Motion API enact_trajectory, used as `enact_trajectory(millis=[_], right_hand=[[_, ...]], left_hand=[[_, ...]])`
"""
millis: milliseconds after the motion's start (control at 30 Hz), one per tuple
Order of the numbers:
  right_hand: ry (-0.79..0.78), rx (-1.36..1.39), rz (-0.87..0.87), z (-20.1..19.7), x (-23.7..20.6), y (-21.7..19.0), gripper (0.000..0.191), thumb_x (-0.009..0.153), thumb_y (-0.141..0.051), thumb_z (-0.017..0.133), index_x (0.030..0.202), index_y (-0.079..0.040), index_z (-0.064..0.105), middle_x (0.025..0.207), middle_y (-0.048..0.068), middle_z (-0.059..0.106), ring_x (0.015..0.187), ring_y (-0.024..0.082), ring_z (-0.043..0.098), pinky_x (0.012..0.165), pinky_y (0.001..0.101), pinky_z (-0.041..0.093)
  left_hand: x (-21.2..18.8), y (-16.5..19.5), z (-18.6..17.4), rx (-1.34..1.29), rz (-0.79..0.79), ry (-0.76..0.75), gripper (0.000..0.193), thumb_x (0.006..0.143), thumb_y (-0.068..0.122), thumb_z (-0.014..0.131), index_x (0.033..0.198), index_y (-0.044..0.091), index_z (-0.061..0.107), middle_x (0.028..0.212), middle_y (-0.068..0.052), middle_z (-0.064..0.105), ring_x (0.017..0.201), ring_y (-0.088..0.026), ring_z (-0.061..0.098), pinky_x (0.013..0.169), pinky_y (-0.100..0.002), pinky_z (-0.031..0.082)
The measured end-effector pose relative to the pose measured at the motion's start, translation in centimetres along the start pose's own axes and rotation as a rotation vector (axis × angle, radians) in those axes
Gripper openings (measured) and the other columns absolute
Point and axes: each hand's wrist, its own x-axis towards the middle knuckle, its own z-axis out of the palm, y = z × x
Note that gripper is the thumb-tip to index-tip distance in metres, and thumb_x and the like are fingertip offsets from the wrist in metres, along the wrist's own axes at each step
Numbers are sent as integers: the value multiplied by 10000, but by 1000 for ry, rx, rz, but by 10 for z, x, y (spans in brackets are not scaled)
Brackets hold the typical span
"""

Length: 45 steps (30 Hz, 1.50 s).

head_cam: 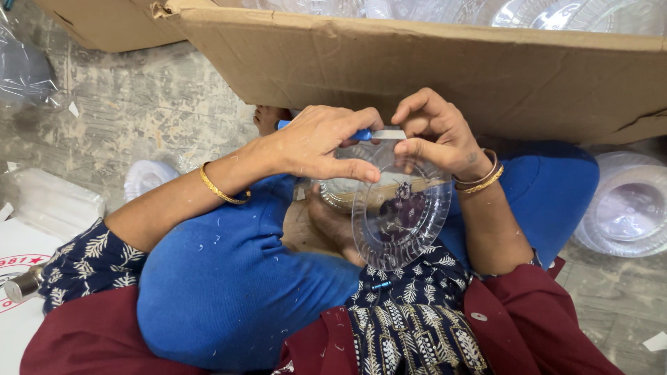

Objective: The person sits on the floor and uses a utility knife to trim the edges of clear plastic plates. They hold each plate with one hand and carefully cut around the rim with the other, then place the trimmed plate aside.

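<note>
Clear plate | right grip clamped on rim | left grip clamped on blue knife | brown carton behind

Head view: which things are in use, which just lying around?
In use: clear plastic plate; blue-handled blade; left hand; right hand.
Lying about: cardboard box; stack of clear plates; plastic bag; white lid.

You sit on a worn concrete floor in a small packing workshop. Cardboard cartons and stacked clear plastic plates surround you.
</note>
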Motion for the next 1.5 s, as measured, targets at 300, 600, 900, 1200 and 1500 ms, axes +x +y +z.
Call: enact_trajectory(millis=[300,600,900,1200,1500], right_hand=[[12,-88,-2,4,0,-3,175,967,35,687,1093,15,567,816,105,719,688,140,722,612,266,610],[-25,-175,-42,3,1,-3,158,948,36,706,1053,5,592,810,120,741,669,152,739,592,252,593],[-41,-191,-54,1,2,0,147,950,33,707,1047,9,599,823,119,743,680,151,736,611,261,614],[-28,-152,-61,6,6,-5,142,953,22,720,1042,12,610,807,123,739,689,158,743,607,249,590],[-11,-231,-80,5,8,-9,143,952,29,720,1043,19,610,786,117,735,670,155,742,607,247,590]], left_hand=[[2,-1,-1,-105,-3,-122,599,837,664,700,993,98,582,567,-61,514,529,-256,558,506,-395,370],[1,-1,2,-79,24,-88,612,811,693,712,918,106,577,567,-54,525,512,-233,558,483,-380,375],[1,-1,2,-87,63,-28,606,818,692,701,999,115,653,614,-55,573,551,-249,613,493,-382,404],[-1,-1,0,-26,33,2,590,852,676,693,921,93,632,600,-72,566,555,-282,601,501,-411,391],[0,-2,1,-12,-12,-7,587,875,670,673,964,92,623,628,-88,578,589,-294,611,519,-415,400]])
